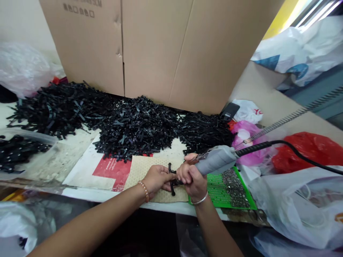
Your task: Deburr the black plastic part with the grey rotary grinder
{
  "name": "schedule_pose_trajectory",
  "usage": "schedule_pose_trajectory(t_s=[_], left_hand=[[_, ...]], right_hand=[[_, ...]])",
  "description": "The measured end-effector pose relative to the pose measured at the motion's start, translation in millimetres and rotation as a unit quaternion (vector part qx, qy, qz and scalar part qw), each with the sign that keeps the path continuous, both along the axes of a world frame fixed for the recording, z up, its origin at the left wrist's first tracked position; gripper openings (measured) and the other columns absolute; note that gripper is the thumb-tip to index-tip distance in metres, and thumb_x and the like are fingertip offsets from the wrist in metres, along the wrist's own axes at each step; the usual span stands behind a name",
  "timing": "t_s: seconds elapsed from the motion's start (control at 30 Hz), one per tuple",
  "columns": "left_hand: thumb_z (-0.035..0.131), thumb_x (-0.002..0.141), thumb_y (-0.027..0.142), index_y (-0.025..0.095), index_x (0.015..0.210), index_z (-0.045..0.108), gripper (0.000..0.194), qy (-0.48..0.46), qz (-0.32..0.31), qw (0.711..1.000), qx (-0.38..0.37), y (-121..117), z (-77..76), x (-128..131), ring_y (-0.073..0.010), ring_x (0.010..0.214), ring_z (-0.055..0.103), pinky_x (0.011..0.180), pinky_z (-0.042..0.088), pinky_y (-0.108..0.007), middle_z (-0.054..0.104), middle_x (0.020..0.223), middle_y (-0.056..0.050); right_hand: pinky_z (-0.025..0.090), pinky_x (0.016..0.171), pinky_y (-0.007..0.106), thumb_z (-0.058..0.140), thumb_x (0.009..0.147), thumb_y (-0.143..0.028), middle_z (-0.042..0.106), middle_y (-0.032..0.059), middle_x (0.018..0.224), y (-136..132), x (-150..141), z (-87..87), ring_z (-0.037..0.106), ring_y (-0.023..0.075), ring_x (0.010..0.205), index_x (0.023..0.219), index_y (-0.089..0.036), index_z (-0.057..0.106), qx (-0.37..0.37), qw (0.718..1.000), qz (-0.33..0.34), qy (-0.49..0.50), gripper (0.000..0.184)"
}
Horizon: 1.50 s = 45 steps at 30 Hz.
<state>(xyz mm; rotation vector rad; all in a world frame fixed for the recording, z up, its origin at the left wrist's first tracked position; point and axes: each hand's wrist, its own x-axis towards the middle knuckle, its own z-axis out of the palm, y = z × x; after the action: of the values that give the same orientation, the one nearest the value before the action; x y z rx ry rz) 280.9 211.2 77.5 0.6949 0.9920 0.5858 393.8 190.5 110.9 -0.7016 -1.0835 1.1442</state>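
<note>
My right hand grips a grey electric screwdriver, its tip pointing down and left toward a small black plastic part. My left hand pinches that part over a beige honeycomb mat near the table's front edge. Both hands meet at the part. A black cable runs from the tool's rear off to the right.
A long heap of black plastic strips lies across the table behind the mat, before a cardboard wall. A green tray with small screws sits right of my hands. Plastic bags crowd the right side; a clear tub holds black parts at left.
</note>
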Motion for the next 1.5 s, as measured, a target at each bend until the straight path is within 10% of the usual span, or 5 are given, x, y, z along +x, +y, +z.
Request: schedule_pose_trajectory(t_s=[0.37, 0.9, 1.5], left_hand=[[0.078, 0.071, 0.017, 0.010, 0.069, 0.056, 0.022, -0.025, -0.001, 1.000, -0.012, -0.2, 6.3, -4.6, -0.0153, 0.062, 0.065, 0.053, 0.055, -0.021, 0.066, 0.068, -0.007], [0.069, 0.061, 0.005, 0.009, 0.078, 0.062, 0.019, -0.030, -0.020, 0.999, 0.004, -1.2, 7.6, -7.9, -0.0147, 0.069, 0.065, 0.059, 0.055, -0.020, 0.066, 0.072, -0.006], [0.067, 0.064, 0.004, 0.008, 0.082, 0.065, 0.019, -0.032, -0.015, 0.999, -0.005, -0.5, 5.3, -7.1, -0.0123, 0.066, 0.063, 0.058, 0.054, -0.019, 0.068, 0.075, -0.006]], right_hand=[[0.034, 0.044, 0.023, 0.065, 0.083, -0.027, 0.039, -0.0081, 0.049, -36.6, 42.0, 5.6, 0.033, 0.0119, 0.042, 0.104, -0.022, 0.054, -0.008, 0.971, -0.239, -0.002, 0.025], [0.036, 0.045, 0.022, 0.067, 0.083, -0.029, 0.042, -0.0075, 0.052, -31.0, 51.0, -25.7, 0.039, 0.0113, 0.044, 0.101, -0.019, 0.053, -0.025, 0.974, -0.224, -0.012, 0.025], [0.033, 0.044, 0.025, 0.066, 0.082, -0.027, 0.040, -0.0070, 0.051, -33.7, 50.4, -17.4, 0.036, 0.0130, 0.043, 0.104, -0.022, 0.054, -0.023, 0.974, -0.224, -0.014, 0.025]])
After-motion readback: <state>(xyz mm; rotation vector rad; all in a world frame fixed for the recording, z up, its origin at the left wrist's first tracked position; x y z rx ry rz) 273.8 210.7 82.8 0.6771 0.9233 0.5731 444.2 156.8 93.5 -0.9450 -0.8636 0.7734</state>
